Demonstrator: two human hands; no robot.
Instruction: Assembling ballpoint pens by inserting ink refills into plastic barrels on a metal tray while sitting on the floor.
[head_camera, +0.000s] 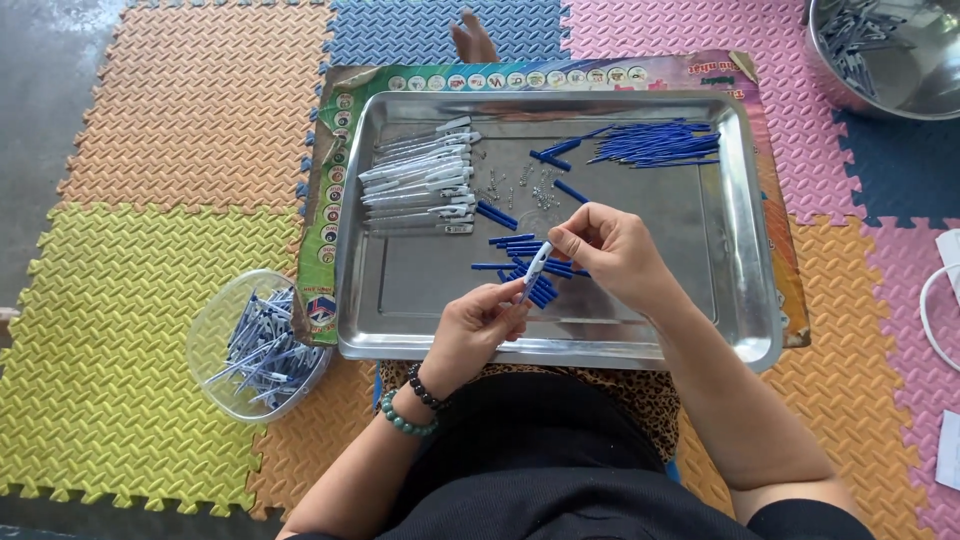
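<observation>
L hand (478, 330) + R hand (605, 245) both pinching white pen barrel (535, 268), over steel tray (640, 340), blue parts (525, 250) below

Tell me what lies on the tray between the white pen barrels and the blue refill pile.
In the head view, small metal springs and a few loose blue caps lie between the white pen barrels and the blue refill pile.

Home floor piecework setup: coloured foam puzzle mats (190, 150), steel tray (740, 250) centre, pen parts in plastic tub (215, 330) at 8 o'clock, steel bowl (920, 80) at 2.
</observation>
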